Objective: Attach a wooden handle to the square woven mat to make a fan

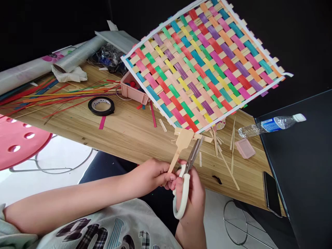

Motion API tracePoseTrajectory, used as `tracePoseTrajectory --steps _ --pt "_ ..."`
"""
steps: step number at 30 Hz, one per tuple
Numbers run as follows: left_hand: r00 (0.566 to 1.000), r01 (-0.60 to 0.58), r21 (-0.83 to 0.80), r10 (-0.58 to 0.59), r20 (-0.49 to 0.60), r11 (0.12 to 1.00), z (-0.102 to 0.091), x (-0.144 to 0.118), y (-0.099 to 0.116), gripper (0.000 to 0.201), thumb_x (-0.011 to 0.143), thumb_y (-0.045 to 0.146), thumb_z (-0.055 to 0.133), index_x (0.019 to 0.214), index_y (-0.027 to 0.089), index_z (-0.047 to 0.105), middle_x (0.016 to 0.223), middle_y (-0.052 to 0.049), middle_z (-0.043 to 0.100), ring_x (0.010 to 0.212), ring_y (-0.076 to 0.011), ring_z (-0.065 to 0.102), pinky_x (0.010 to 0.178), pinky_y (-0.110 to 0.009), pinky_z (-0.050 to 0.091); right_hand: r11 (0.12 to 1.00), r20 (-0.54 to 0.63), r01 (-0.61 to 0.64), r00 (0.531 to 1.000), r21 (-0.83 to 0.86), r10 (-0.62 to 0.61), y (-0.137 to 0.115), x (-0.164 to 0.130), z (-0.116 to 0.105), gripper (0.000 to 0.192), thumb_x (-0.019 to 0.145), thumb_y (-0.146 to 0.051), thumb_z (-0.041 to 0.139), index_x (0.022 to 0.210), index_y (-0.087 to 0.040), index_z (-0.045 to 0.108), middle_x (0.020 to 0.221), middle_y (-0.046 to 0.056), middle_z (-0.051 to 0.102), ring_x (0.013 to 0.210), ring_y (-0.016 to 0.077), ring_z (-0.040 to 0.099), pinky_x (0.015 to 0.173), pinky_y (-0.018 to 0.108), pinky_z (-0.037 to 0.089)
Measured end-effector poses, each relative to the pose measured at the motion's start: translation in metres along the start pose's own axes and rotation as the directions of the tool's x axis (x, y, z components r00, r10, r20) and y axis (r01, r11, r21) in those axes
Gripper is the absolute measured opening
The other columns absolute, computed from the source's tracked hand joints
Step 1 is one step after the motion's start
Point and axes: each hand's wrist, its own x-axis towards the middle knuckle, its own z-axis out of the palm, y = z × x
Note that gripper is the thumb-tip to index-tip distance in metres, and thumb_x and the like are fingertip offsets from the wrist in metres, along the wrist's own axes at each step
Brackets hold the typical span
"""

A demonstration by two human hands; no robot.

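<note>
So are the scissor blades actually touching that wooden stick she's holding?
Touching. The head view shows the scissors in the right hand, blades meeting the edge of the wooden stick pinched by the left hand.

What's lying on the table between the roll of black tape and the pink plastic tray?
In the head view, bare wood separates the tape roll from the pink tray; only a thin wire loop lies by the tray's left end.

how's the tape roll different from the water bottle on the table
The tape roll is a black ring lying flat on the wooden table; the water bottle is clear with a blue label and white cap, lying on its side. The roll sits far left, the bottle at the right edge. Neither hand touches either.
</note>
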Motion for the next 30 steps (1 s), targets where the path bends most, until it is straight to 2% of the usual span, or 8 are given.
tracePoseTrajectory --steps 9,22,30 --pt "1.0 0.021 0.016 -0.021 0.012 1.0 -0.0012 0.0 -0.0025 0.042 0.095 0.05 0.043 0.082 0.014 0.061 0.071 -0.001 0.062 0.057 -0.0063 0.051 0.054 -0.014 0.041 0.997 0.022 -0.043 0.999 0.07 0.041 0.0031 0.0019 0.0009 0.036 0.087 -0.042 0.06 0.117 -0.023 0.058 0.07 -0.002 0.054 0.057 0.013 0.056 0.053 0.026 0.052" --pt "0.998 0.053 -0.004 -0.053 0.02 0.999 -0.0009 0.0014 -0.0024 0.042 0.096 0.047 0.043 0.081 0.013 0.063 0.072 -0.002 0.063 0.062 -0.0071 0.056 0.057 -0.014 0.043 0.998 -0.026 -0.056 0.998 -0.033 0.055 0.0023 0.0061 0.0023 0.031 0.083 -0.045 0.062 0.103 -0.021 0.061 0.056 -0.005 0.054 0.044 0.0118 0.053 0.043 0.023 0.048" --pt "0.996 0.084 0.002 -0.084 0.021 0.996 0.0008 -0.0004 -0.0051 0.042 0.096 0.046 0.043 0.081 0.014 0.064 0.073 -0.002 0.063 0.063 -0.0064 0.055 0.059 -0.013 0.044 0.996 -0.048 -0.094 0.994 -0.007 0.093 0.0058 0.0062 0.0033 0.034 0.081 -0.049 0.064 0.099 -0.02 0.06 0.056 -0.005 0.053 0.043 0.0107 0.051 0.042 0.022 0.047"
